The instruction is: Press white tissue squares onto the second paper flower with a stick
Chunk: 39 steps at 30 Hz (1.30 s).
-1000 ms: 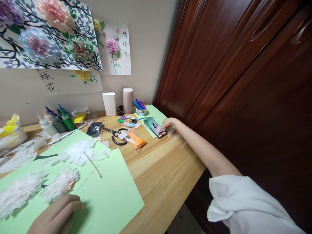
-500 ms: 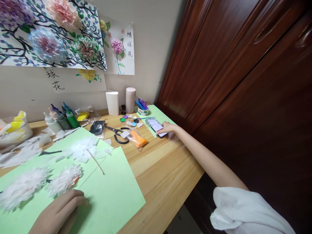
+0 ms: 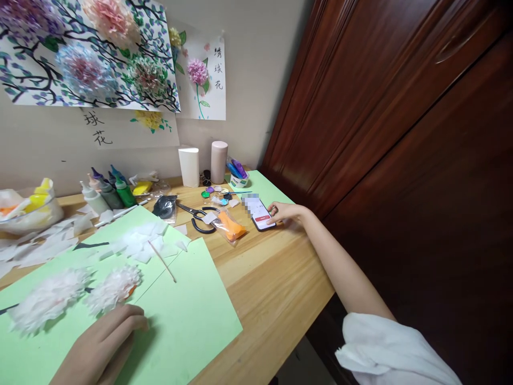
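Currently, phone (image 3: 261, 207): laid flat to the right of the scissors (image 3: 196, 212), at least partly over a small green sheet (image 3: 264, 184); screen lit, top end blurred out.
Handling: judged light, stiff, slick-faced, screen breakable; best gripped by both long edges.
Right hand (image 3: 287, 212): placed at the phone's near right edge; fingers half curled, thumb parted from forefinger, a digit set at the lower screen; phone not grasped.
Left hand (image 3: 106, 342): rested on the large green sheet (image 3: 192, 305), nearer the wearer than the scissors and left of them; fingers loosely bent, nothing seen held, undersides hidden; contact with the nearby flower can't be confirmed.
White flowers (image 3: 114, 289): two counted, left of the scissors on the nearer side.
Packets: two counted; orange packet (image 3: 231, 225) by the scissors' handles, black packet (image 3: 164, 207) left of their blades.
Stick (image 3: 162, 261): one, nearer than the scissors.
Squeeze bottles (image 3: 125, 192): six or so, left of the scissors, partly overlapped.
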Available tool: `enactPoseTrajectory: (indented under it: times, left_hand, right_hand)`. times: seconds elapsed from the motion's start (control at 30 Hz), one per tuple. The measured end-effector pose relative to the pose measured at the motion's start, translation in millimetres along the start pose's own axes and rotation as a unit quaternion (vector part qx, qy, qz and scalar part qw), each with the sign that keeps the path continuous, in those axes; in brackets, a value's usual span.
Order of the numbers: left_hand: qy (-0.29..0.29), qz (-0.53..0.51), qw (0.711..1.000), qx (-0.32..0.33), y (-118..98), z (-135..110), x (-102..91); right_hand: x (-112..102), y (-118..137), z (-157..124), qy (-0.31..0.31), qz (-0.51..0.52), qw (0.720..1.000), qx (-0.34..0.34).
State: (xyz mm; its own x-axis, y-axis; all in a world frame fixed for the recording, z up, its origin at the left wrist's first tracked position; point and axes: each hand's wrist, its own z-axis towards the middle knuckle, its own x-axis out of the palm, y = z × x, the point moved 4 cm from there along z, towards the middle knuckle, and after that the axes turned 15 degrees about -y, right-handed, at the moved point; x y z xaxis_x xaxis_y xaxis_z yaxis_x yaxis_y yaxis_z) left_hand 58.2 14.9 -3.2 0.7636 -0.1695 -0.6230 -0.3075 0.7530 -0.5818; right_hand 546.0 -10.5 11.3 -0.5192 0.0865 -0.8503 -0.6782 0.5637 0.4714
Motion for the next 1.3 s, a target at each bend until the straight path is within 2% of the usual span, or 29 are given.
enactPoseTrajectory:
  times: [0.17,0.4,0.5,0.6,0.7,0.77,0.8,0.9,1.1,1.2,1.3]
  left_hand:
    - [-0.001,0.001,1.0,0.004,0.2,0.5,0.6]
    - [0.002,0.008,1.0,0.015,-2.3,1.7,0.8]
    - [0.004,0.016,1.0,0.019,-3.2,2.1,0.4]
    - [0.004,0.017,1.0,0.016,-1.9,1.5,0.4]
    - [0.003,0.01,1.0,0.015,-0.3,1.0,0.4]
    - [0.005,0.008,1.0,0.019,-0.7,1.3,0.3]
    - [0.006,0.009,1.0,0.021,-1.3,1.7,0.2]
    - [0.003,0.016,1.0,0.025,-4.5,3.8,-0.6]
    - [0.003,0.019,0.999,0.031,-8.1,5.3,-0.7]
    - [0.006,0.014,1.0,0.023,-5.5,3.4,-0.2]
    - [0.01,0.005,1.0,0.013,-2.9,1.2,0.8]
  right_hand:
    - [-2.8,-5.1,10.1,0.04,0.01,0.999,0.002]
    - [-3.0,7.7,32.3,0.058,-0.02,0.997,0.036]
    - [-8.7,18.8,38.7,-0.002,-0.008,1.0,0.024]
    - [-11.3,31.1,34.6,-0.125,0.012,0.992,-0.025]
    - [-5.0,37.7,17.8,-0.239,0.021,0.967,-0.087]
    - [2.9,37.9,5.4,-0.284,0.016,0.95,-0.129]
    - [5.9,39.1,-0.6,-0.314,0.001,0.933,-0.174]
    - [15.3,37.9,-8.3,-0.332,-0.038,0.91,-0.244]
    - [19.8,31.9,0.0,-0.294,-0.069,0.921,-0.245]
    - [16.0,25.9,2.0,-0.316,-0.042,0.921,-0.223]
    - [17.4,17.1,3.8,-0.312,0.001,0.938,-0.155]
